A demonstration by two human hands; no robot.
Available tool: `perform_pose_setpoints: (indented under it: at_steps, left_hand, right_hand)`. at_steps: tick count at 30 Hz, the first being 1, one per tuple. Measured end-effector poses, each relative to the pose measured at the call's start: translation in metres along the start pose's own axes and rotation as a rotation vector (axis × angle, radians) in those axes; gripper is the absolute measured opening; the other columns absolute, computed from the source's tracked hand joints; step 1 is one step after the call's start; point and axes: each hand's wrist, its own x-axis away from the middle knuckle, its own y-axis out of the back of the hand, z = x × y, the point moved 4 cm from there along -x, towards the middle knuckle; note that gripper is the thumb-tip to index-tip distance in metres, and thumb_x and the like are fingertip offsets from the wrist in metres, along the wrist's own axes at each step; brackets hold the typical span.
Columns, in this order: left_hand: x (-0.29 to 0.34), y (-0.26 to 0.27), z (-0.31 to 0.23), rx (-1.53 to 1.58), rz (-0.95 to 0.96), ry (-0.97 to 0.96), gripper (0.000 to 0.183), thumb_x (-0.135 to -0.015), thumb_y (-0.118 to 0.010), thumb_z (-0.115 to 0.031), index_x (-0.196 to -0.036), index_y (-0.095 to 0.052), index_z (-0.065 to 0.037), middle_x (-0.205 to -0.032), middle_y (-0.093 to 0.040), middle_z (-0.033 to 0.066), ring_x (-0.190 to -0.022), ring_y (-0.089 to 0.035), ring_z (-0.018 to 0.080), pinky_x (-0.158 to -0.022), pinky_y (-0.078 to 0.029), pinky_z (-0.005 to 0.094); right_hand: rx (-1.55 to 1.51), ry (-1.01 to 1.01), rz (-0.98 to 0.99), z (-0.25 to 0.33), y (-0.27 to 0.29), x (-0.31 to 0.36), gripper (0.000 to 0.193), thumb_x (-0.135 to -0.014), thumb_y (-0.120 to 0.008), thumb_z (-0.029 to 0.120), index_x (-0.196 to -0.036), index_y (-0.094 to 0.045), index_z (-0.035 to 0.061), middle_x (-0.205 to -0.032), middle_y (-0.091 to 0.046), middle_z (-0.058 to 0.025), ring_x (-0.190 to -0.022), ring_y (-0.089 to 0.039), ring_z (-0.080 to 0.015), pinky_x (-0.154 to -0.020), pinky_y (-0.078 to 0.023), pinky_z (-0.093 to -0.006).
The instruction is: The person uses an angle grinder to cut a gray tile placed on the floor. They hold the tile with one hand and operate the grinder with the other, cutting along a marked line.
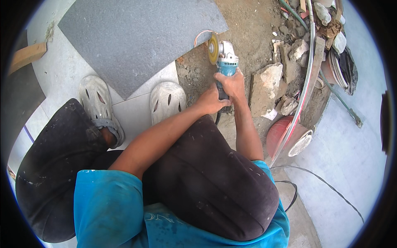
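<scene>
Left hand: your left hand [211, 101] is wrapped around the dark rear end of the teal-and-black angle grinder [228, 68].
Right hand: your right hand [233, 85] is closed around the grinder's teal body, just ahead of the left.
Grinder: in front of you, its silver head pointing away and its round yellow disc [213, 48] beside the slab's right-hand corner; whether they touch, you cannot tell.
Slab: the large dark-grey, flat stone-like slab [140, 43] lies ahead and to your left, one corner pointing between your pale, slotted clogs [168, 102].
Rubble: broken beige concrete chunks [266, 87] crowd the space near your right forearm.
Long strip: a pale, narrow strip [304, 82] crosses the debris and passes over the tipped red plastic bucket [278, 135].
Further right: a crumpled black plastic bag [350, 70], a thin green rod [341, 101] and a loose black cable [326, 184].
Far left: a light-brown wooden block [29, 57].
Ground: pale floor tiles [136, 110] under your feet, brown loose dirt [248, 25] beyond the grinder, and a smooth blue-grey floor [331, 161] along the right.
</scene>
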Motion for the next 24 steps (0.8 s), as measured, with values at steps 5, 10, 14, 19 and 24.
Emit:
perform_pose_setpoints:
  at_steps: [5,10,14,19,24]
  left_hand:
    - [0.003,-0.003,0.000,-0.016,-0.042,0.011,0.094,-0.078,-0.083,-0.038,-0.138,-0.034,0.014,-0.133,-0.055,0.0319,-0.125,-0.057,0.0422,-0.105,-0.045,0.0460]
    - [0.002,-0.002,0.001,-0.044,-0.040,0.022,0.093,-0.078,-0.083,-0.039,-0.137,-0.034,0.014,-0.129,-0.058,0.0315,-0.123,-0.059,0.0422,-0.103,-0.046,0.0459]
    - [0.001,0.000,0.002,-0.030,-0.055,-0.010,0.091,-0.078,-0.083,-0.039,-0.136,-0.036,0.013,-0.126,-0.060,0.0311,-0.119,-0.061,0.0423,-0.102,-0.048,0.0457]
    - [0.002,0.000,-0.002,0.025,0.036,0.013,0.103,-0.079,-0.083,-0.041,-0.146,-0.023,0.012,-0.142,-0.046,0.0373,-0.135,-0.047,0.0456,-0.111,-0.040,0.0484]
    - [0.012,-0.013,-0.001,0.043,-0.009,-0.006,0.099,-0.080,-0.083,-0.036,-0.146,-0.024,0.009,-0.141,-0.048,0.0345,-0.134,-0.048,0.0447,-0.110,-0.040,0.0484]
  right_hand:
    - [-0.014,-0.012,0.001,-0.002,0.001,0.003,0.042,-0.070,-0.078,0.022,-0.100,-0.063,-0.0026,-0.086,-0.071,-0.0101,-0.074,-0.065,-0.0162,-0.069,-0.054,-0.0333]
    - [-0.006,-0.020,-0.010,0.000,0.000,0.003,0.041,-0.070,-0.078,0.021,-0.100,-0.063,-0.0021,-0.085,-0.070,-0.0096,-0.073,-0.065,-0.0160,-0.069,-0.054,-0.0330]
    - [-0.009,-0.027,-0.014,0.004,-0.001,0.003,0.040,-0.070,-0.078,0.020,-0.100,-0.063,-0.0018,-0.085,-0.070,-0.0091,-0.073,-0.064,-0.0156,-0.069,-0.054,-0.0327]
    - [-0.014,-0.011,-0.001,-0.004,0.000,0.001,0.040,-0.070,-0.078,0.020,-0.101,-0.063,-0.0018,-0.085,-0.070,-0.0088,-0.074,-0.064,-0.0155,-0.069,-0.054,-0.0323]
    - [0.033,-0.031,0.032,-0.002,0.006,0.014,0.041,-0.070,-0.077,0.020,-0.102,-0.063,-0.0012,-0.085,-0.069,-0.0079,-0.075,-0.064,-0.0148,-0.070,-0.053,-0.0323]
